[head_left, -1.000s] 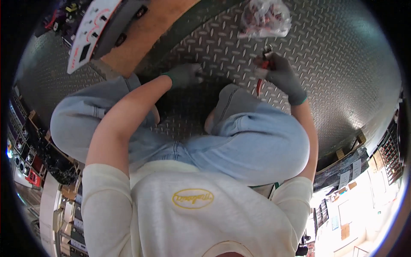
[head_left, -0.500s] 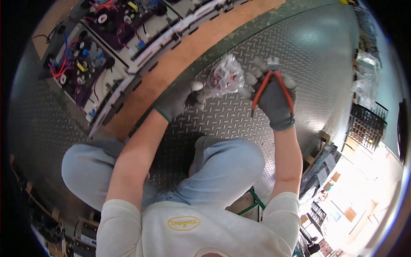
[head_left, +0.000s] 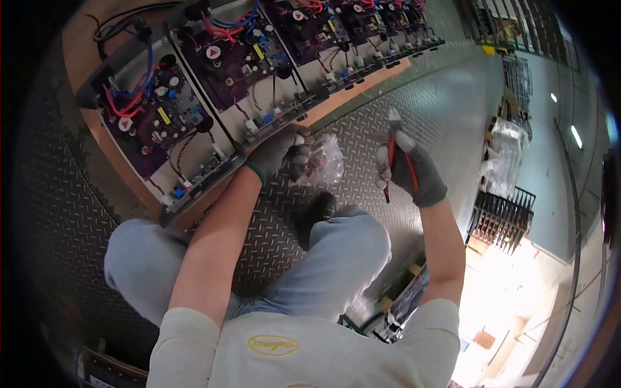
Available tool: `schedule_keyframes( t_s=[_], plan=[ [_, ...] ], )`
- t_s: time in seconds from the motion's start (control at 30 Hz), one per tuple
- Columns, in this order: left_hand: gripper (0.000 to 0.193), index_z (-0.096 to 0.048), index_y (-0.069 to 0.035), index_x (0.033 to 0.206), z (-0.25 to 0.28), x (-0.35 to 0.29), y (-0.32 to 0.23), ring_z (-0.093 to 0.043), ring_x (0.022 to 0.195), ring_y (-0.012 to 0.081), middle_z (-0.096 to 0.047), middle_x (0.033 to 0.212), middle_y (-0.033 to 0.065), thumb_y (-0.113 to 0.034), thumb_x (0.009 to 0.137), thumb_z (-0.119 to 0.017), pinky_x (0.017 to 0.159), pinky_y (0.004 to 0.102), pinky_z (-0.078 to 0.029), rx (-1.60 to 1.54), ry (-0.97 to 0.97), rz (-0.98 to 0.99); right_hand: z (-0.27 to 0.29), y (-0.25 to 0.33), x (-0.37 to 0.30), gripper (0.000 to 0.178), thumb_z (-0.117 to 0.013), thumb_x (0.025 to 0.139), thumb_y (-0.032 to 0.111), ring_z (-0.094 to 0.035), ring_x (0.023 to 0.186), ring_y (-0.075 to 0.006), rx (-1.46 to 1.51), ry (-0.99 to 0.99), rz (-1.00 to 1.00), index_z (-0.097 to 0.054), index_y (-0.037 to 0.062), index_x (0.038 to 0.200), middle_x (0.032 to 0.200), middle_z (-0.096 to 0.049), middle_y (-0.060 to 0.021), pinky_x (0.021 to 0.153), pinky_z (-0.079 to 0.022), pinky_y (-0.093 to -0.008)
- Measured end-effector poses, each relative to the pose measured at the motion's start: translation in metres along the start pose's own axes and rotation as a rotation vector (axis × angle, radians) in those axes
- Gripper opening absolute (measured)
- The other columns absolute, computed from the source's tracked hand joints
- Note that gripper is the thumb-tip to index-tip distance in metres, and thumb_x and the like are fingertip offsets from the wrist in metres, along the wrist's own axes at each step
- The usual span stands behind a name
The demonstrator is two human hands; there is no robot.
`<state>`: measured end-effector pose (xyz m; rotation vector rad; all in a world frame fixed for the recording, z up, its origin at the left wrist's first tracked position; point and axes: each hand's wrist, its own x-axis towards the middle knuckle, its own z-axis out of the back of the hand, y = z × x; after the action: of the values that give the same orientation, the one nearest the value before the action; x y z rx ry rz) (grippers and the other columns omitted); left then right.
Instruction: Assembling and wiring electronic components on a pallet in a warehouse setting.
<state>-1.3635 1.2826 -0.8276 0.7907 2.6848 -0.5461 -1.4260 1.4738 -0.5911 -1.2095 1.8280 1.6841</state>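
Observation:
My left hand [head_left: 279, 154], in a grey glove with pale fingertips, has its fingers curled on the edge of a clear plastic bag [head_left: 328, 160]. Small reddish and dark things show through the crumpled plastic, too blurred to name. To the right, my gloved right hand [head_left: 417, 169] is closed around red-handled pliers [head_left: 392, 152], their metal jaws pointing away from me. A gap separates the pliers from the bag. Just beyond my left hand lies the front edge of a row of open units with circuit boards [head_left: 242, 68].
The units stand side by side on a brown board [head_left: 356, 95], with red and blue wires rising from them. Under me is a metal tread-plate floor [head_left: 362, 129]. My bent legs [head_left: 330, 265] are close below my hands. Black racks [head_left: 501, 220] stand farther right.
My right hand has drawn away from the bag with the pliers, which are now turned more upright. The bag stays at my left hand. The view has shifted, bringing more units into sight.

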Motion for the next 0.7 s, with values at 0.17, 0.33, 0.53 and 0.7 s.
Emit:
schedule_keyframes(
  t_s=[0.17,0.33,0.53,0.7],
  plan=[
    [0.02,-0.057,-0.006,0.09,-0.008,-0.015,-0.019,-0.054,0.057,0.0108,-0.059,0.076,0.002,-0.025,0.088,-0.05,0.046,0.0261,-0.043,0.281,-0.055,-0.019,-0.005,-0.01,0.065,0.024,-0.053,0.089,0.018,-0.056,0.059,-0.014,-0.57,0.117,0.049,-0.056,-0.0003,0.104,0.07,-0.058,-0.0072,0.056,-0.047,-0.0266],
    [0.027,-0.055,-0.005,0.089,-0.057,-0.034,-0.016,-0.046,0.051,0.0079,-0.048,0.064,-0.0017,-0.032,0.09,-0.052,0.043,0.0233,-0.039,0.347,-0.125,-0.097,0.01,0.002,0.082,0.02,-0.056,0.085,0.018,-0.054,0.061,-0.0107,-0.927,0.345,0.057,-0.056,-0.0014,0.09,0.069,-0.056,-0.0058,0.055,-0.045,-0.0274],
    [0.024,-0.057,-0.004,0.095,-0.13,-0.032,0.008,-0.041,0.047,0.0058,-0.046,0.064,-0.0022,-0.028,0.089,-0.057,0.043,0.0217,-0.038,0.089,-0.228,-0.284,0.023,0.019,0.094,0.024,-0.054,0.084,0.022,-0.061,0.063,-0.023,-1.409,0.507,0.277,-0.054,-0.0015,0.085,0.076,-0.061,-0.0156,0.06,-0.048,-0.0346],
    [0.023,-0.059,-0.006,0.101,-0.154,-0.032,0.041,-0.04,0.046,0.0051,-0.043,0.06,-0.0037,-0.026,0.089,-0.059,0.042,0.0209,-0.037,-0.106,-0.457,-0.492,-0.005,0.039,0.065,0.03,-0.056,0.08,0.028,-0.063,0.072,-0.0292,-1.516,0.681,0.024,-0.052,0.0024,0.096,0.085,-0.061,-0.0204,0.064,-0.048,-0.0357]
  ],
)
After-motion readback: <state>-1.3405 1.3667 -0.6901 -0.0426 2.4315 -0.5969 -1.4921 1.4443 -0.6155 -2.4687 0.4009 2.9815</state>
